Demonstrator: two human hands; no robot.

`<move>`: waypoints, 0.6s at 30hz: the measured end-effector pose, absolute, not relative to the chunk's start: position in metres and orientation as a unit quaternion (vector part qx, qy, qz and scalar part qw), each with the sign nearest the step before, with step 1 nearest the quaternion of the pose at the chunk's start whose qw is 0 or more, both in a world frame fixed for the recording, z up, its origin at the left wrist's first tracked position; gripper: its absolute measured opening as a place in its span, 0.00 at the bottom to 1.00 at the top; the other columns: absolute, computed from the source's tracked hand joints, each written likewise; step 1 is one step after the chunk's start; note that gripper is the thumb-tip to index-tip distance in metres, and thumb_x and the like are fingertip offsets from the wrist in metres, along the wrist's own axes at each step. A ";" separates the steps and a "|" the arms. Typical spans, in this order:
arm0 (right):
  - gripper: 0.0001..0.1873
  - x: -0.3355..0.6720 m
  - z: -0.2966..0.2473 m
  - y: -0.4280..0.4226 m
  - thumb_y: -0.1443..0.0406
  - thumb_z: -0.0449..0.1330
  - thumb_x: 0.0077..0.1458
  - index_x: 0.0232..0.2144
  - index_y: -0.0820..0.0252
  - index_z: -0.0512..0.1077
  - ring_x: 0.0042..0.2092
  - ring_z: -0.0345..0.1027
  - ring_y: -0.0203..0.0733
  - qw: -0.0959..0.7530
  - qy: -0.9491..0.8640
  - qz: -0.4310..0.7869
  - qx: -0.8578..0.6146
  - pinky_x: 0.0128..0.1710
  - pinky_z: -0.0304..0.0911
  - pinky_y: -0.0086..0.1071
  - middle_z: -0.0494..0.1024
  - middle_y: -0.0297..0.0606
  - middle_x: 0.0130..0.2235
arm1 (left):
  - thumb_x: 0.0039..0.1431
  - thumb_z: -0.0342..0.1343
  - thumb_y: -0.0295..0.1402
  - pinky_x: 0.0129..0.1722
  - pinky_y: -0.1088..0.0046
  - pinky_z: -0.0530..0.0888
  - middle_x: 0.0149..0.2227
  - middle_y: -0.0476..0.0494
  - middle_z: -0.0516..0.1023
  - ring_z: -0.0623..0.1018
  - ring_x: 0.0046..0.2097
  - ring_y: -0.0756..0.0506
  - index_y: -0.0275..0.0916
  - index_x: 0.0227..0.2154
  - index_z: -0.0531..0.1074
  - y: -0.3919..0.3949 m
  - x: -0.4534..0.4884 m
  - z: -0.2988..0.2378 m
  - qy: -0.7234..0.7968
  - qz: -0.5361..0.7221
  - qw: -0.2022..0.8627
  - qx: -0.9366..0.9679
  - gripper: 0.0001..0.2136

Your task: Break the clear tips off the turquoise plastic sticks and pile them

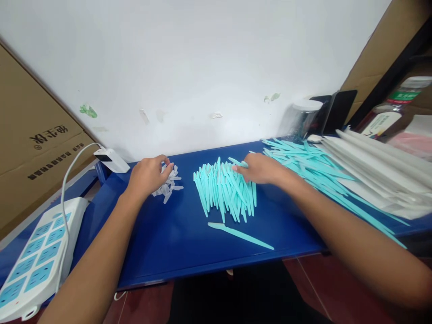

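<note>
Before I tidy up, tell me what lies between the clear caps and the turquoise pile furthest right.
In the head view, the middle turquoise pile and the right hand lie between the caps and the furthest-right pile.

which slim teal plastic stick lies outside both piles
The stick slanting in front of the middle pile, whitish end leftward; the others are heaped or at the right hand.
</note>
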State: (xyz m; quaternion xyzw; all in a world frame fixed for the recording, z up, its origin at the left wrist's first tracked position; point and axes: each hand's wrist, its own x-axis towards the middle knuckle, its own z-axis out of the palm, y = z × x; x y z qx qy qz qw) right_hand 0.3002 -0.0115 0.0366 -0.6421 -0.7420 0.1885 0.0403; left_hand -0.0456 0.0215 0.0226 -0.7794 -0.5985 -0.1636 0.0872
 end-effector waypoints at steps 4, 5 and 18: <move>0.27 0.303 0.044 -0.016 0.45 0.59 0.64 0.24 0.60 0.70 0.24 0.56 0.38 0.072 -0.779 0.172 -0.599 0.26 0.46 0.35 0.67 0.38 0.21 | 0.61 0.62 0.49 0.26 0.74 0.58 0.20 0.54 0.63 0.63 0.23 0.51 0.40 0.32 0.78 0.000 -0.021 0.029 -0.481 -0.225 -0.133 -0.837 0.16; 0.27 0.302 0.048 -0.019 0.45 0.59 0.64 0.24 0.61 0.71 0.23 0.56 0.37 0.077 -0.801 0.210 -0.555 0.26 0.46 0.35 0.67 0.36 0.21 | 0.58 0.64 0.49 0.25 0.74 0.56 0.19 0.55 0.60 0.60 0.22 0.52 0.40 0.30 0.78 -0.009 -0.012 0.031 -0.441 -0.197 -0.206 -0.851 0.16; 0.23 0.299 0.054 -0.027 0.51 0.63 0.62 0.23 0.62 0.73 0.24 0.46 0.32 0.112 -0.852 0.338 -0.383 0.26 0.45 0.32 0.58 0.27 0.20 | 0.57 0.69 0.49 0.28 0.72 0.62 0.26 0.49 0.74 0.70 0.28 0.49 0.42 0.31 0.83 -0.057 0.040 0.023 -0.289 -0.024 -0.304 -0.907 0.14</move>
